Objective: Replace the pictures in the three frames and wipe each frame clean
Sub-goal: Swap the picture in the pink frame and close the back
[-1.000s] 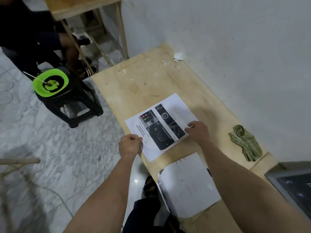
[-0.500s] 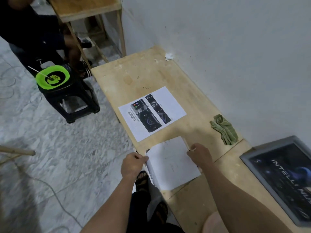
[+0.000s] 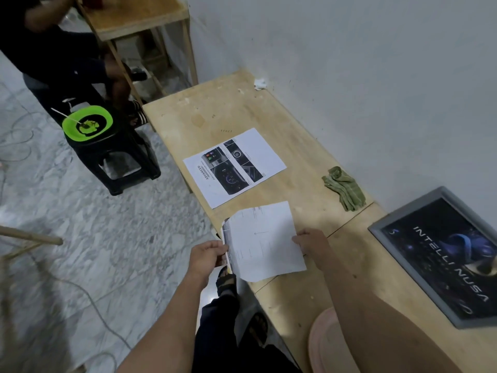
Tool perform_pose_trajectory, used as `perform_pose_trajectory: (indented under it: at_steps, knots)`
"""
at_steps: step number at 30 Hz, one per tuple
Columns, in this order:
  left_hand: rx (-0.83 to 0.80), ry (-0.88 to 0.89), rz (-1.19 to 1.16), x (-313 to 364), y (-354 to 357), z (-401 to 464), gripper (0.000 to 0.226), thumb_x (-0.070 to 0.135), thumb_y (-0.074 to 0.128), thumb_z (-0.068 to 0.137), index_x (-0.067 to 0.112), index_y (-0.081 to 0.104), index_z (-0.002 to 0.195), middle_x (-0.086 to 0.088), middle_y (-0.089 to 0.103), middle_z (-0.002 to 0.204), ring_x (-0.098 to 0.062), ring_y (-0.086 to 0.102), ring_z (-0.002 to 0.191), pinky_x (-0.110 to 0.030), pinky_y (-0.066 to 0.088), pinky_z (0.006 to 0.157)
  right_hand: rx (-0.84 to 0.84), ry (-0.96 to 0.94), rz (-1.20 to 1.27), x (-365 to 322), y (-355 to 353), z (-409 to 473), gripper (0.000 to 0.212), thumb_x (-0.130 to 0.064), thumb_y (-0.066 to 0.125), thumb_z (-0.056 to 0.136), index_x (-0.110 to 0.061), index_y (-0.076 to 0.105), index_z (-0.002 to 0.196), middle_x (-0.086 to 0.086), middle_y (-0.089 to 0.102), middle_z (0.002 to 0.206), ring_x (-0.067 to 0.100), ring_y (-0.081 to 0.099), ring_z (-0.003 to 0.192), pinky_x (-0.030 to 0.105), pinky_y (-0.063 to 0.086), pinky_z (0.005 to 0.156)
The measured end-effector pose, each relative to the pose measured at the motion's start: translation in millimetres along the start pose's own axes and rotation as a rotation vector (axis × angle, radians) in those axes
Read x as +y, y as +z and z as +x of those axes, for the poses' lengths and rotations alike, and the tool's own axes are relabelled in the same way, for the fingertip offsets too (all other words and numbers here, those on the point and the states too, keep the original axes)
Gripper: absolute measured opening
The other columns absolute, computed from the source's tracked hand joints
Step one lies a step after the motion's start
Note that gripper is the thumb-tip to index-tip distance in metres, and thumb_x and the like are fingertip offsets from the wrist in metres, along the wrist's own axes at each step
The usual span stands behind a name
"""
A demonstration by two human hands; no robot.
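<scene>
Paper stack [image 3: 262, 242] at near edge of table [image 3: 242, 111], blank side up, overhanging slightly. Left hand [image 3: 205, 255] pinches its 9 o'clock edge, right hand [image 3: 312, 242] its 3 o'clock edge — both grips closed on it. Frame [image 3: 441, 254] lies at 3 o'clock, nearer right hand, long axis toward 5 o'clock; cloth [image 3: 344, 188] at 1 o'clock.

The printed sheet [image 3: 234, 167] lying face up on the desk [image 3: 269, 117] carries the word "ADVANCED" along its near-left side, beside the dark car-interior pictures; the smaller lines next to it are too fine to read. To the right of that sheet, the poster in the grey frame [image 3: 441, 254] reads "INTELLI NUSA" in pale capitals running down its dark blue picture.
</scene>
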State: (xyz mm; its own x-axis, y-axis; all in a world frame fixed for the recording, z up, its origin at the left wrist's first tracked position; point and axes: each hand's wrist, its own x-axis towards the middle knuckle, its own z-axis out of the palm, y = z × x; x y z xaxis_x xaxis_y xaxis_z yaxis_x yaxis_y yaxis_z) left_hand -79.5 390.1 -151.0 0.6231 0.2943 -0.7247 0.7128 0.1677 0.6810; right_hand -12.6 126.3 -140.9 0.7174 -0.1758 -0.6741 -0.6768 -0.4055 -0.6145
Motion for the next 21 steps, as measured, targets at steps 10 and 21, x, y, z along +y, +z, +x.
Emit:
perform_pose_trajectory:
  at_steps: [10, 21]
  knots:
    - [-0.236, 0.120, 0.160, 34.2, 36.4, -26.8, 0.005, 0.003, 0.074, 0.083, 0.003, 0.069, 0.082, -0.006, 0.058, 0.068, -0.020, 0.051, 0.057, -0.031, 0.049, 0.059, 0.106, 0.058, 0.254, 33.7, -68.5, -51.5, 0.004, -0.004, 0.066, 0.082, -0.001, 0.064, 0.078, 0.013, 0.063, 0.080, 0.023, 0.055, 0.066, 0.027, 0.045, 0.056]
    - [-0.647, 0.158, 0.672, -29.0, 201.4, -110.3, 0.010, -0.006, 0.072, 0.082, 0.002, 0.068, 0.076, -0.008, 0.058, 0.050, -0.014, 0.045, 0.036, -0.016, 0.037, 0.039, 0.373, 0.360, 0.577, 242.2, -138.5, -186.9, 0.013, -0.014, 0.060, 0.092, -0.007, 0.056, 0.082, 0.009, 0.057, 0.078, 0.017, 0.050, 0.062, 0.024, 0.040, 0.054]
